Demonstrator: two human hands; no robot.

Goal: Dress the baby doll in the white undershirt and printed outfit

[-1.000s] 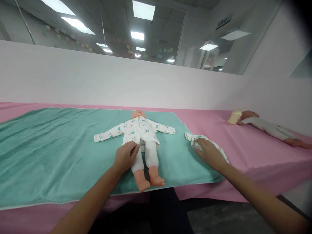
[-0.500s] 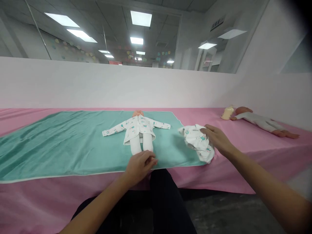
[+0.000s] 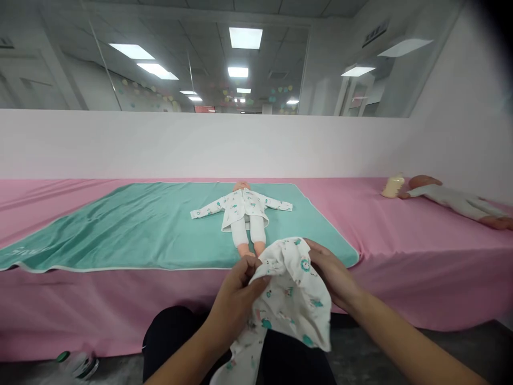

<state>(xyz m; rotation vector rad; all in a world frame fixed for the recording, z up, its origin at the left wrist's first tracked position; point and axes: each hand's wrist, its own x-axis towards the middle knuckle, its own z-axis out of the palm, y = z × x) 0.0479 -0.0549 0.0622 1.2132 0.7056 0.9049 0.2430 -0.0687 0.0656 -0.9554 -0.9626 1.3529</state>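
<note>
White baby pants (image 3: 288,299) with a green print hang bunched above my lap, near the table's front edge. My left hand (image 3: 242,289) pinches their upper left edge between thumb and fingers. On the other side, my right hand (image 3: 326,267) grips the cloth, its fingertips partly hidden behind the fabric. Beyond my hands a baby doll (image 3: 258,232) lies on its back, feet towards me, on a green blanket (image 3: 160,230). It wears a matching printed jacket (image 3: 244,207), sleeves spread out, and white leggings; its bare feet are partly covered by my left hand and the pants.
Pink cloth (image 3: 344,208) covers the long table and drapes over its front. At the right stand a cream-coloured bottle (image 3: 393,186) and a second doll (image 3: 452,198) in white clothing. A plastic bottle (image 3: 78,364) lies on the floor at lower left. A white wall (image 3: 200,144) with windows rises behind.
My right hand has brought the baby pants from the blanket's right corner to above my lap. My left hand has moved off the doll's legs and taken hold of them too.
</note>
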